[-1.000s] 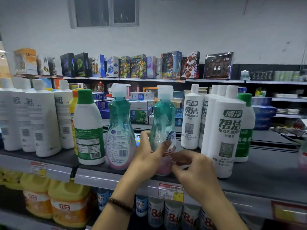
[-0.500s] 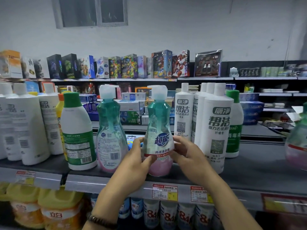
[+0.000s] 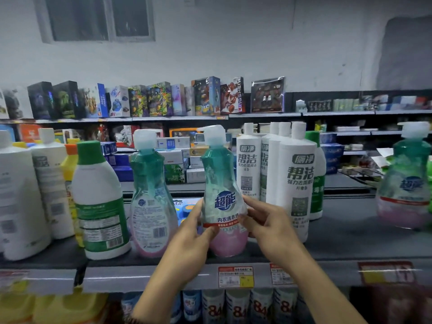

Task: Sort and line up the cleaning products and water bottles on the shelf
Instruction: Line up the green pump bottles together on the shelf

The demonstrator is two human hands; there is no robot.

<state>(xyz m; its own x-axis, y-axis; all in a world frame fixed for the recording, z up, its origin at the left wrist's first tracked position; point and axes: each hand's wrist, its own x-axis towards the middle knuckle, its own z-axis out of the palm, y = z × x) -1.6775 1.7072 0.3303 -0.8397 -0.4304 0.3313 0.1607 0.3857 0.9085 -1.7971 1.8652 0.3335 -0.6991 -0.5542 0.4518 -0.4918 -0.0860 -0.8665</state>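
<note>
Green bottle (image 3: pixel 223 197) stood on the shelf (image 3: pixel 350 244) w/ its label facing out; left hand (image 3: pixel 190 239) & right hand (image 3: pixel 268 226) wrapped round its sides.

Teal-and-pink bottle (image 3: pixel 223 197) with blue logo, white cap, green-capped white bottle (image 3: pixel 99 202) with green label, grey shelf (image 3: pixel 350 249)

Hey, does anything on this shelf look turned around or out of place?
Yes. The teal bottle beside the one in both hands shows its barcode side, not its front. Another matching bottle stands alone far right, apart from the pair.
</note>
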